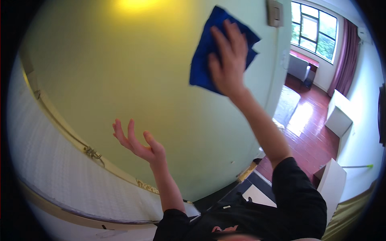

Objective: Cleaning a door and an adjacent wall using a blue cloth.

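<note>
A dark blue cloth (200,64) lies spread against the pale green wall (120,81) in the upper middle of the head view. My right hand (230,60) presses flat on it with the fingers spread, and the cloth's edges stick out around the hand. Lower and to the left, my left hand (140,143) is raised in front of the wall, its fingers apart and slightly curled, holding nothing. Whether it touches the wall I cannot tell. Yellow light falls on the wall's upper part.
At upper right a wall switch (274,13) is mounted near the wall's edge. A door frame with a metal latch (92,153) and a textured white panel (63,144) curve along the left. Beyond the wall's right edge are a reddish floor (316,126), white furniture (339,117) and a window (313,28).
</note>
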`<state>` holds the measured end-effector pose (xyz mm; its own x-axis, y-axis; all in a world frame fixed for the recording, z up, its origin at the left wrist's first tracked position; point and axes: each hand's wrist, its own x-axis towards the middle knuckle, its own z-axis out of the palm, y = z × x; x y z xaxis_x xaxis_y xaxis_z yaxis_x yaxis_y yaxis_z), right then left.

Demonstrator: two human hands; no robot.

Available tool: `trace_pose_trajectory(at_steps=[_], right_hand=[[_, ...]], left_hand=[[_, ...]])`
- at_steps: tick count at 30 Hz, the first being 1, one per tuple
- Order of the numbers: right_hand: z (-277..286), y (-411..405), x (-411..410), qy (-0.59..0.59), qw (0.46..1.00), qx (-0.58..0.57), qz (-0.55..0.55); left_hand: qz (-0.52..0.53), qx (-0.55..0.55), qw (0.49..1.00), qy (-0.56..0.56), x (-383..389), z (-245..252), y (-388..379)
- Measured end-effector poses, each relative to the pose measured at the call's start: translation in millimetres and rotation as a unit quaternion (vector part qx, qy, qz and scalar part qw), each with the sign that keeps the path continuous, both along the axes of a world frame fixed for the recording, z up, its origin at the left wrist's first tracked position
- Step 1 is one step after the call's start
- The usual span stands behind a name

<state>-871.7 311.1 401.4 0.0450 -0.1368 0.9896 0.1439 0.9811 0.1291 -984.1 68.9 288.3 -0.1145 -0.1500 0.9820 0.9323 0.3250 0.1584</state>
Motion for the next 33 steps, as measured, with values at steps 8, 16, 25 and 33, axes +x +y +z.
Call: trace_pose_trajectory(at_steps=[8, 16, 25, 33], right_hand=[[-38, 92, 63, -0.01, 0.999, -0.034, 0.026], [-108, 146, 109, -0.215, 0.975, 0.047, 0.043], [-149, 138, 109, -0.251, 0.963, 0.076, 0.064], [-66, 143, 94, -0.025, 0.991, -0.076, 0.107]], left_hand=[[-0.024, -0.096, 0.994, 0.041, 57, 2, 91], [-0.026, -0.138, 0.989, 0.034, 116, -17, 196], [0.072, -0.135, 0.988, 0.038, 121, -35, 226], [0.107, -0.138, 0.983, 0.053, 121, -34, 224]])
